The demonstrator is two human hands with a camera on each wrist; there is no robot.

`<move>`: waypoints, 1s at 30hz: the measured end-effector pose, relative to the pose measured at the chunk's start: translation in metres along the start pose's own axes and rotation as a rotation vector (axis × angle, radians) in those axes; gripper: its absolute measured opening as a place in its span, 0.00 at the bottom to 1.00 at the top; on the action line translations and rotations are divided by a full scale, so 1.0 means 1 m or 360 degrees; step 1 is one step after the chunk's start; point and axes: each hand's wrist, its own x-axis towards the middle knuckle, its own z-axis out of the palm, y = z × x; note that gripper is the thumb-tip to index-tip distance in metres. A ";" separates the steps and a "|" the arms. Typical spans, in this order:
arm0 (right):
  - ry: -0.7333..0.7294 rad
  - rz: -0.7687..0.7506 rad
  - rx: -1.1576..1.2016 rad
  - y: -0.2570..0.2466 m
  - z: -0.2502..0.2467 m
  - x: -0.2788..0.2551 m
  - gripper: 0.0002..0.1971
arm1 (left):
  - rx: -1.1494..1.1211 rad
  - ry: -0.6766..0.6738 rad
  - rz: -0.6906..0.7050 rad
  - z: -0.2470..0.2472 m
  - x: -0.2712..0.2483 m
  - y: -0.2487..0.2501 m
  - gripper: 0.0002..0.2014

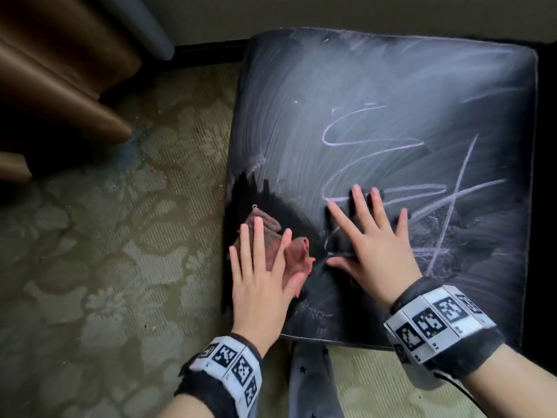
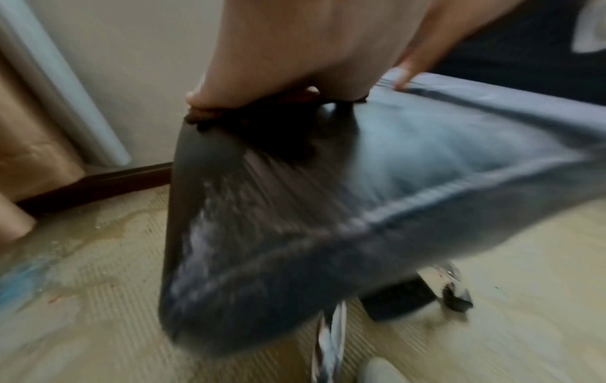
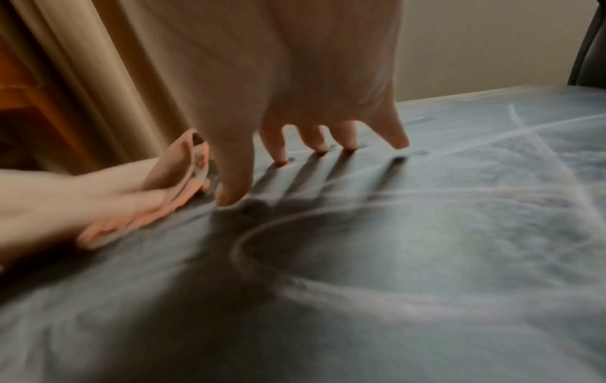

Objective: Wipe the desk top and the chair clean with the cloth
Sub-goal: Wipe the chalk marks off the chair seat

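RISK: cloth (image 1: 272, 236) smears chalk on chair seat (image 1: 391, 95) | left hand (image 1: 259, 276) grip flat on cloth | right hand (image 1: 373, 239) splayed, fingertips bracing, may smudge scribbles (image 1: 376, 146)

The left hand (image 1: 265, 267) covers most of the crumpled pinkish-red cloth (image 1: 297, 256). The dark padded chair seat (image 1: 391, 116), chalk-smeared, is cut off at the head view's right edge. Both wrist views are motion-blurred; the chair base at lower right of the left wrist view is indistinct.
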 end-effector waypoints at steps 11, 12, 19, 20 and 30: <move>-0.0068 0.0087 -0.0099 0.015 0.015 0.038 0.47 | -0.0190 0.0032 -0.0024 -0.031 0.113 -0.018 0.40; -0.0057 0.0078 -0.0096 0.015 0.014 0.039 0.47 | -0.0130 0.0050 0.0011 -0.028 0.096 -0.013 0.38; -0.0095 0.0043 -0.0073 0.017 0.012 0.038 0.46 | -0.0097 0.0118 0.0142 -0.019 0.077 -0.016 0.38; -0.0099 0.0041 -0.0073 0.017 0.012 0.037 0.46 | -0.0127 0.0117 0.0099 -0.024 0.098 -0.020 0.38; -0.0147 -0.0020 -0.0062 0.020 0.009 0.031 0.46 | -0.0197 -0.0050 -0.0063 -0.012 0.044 -0.006 0.35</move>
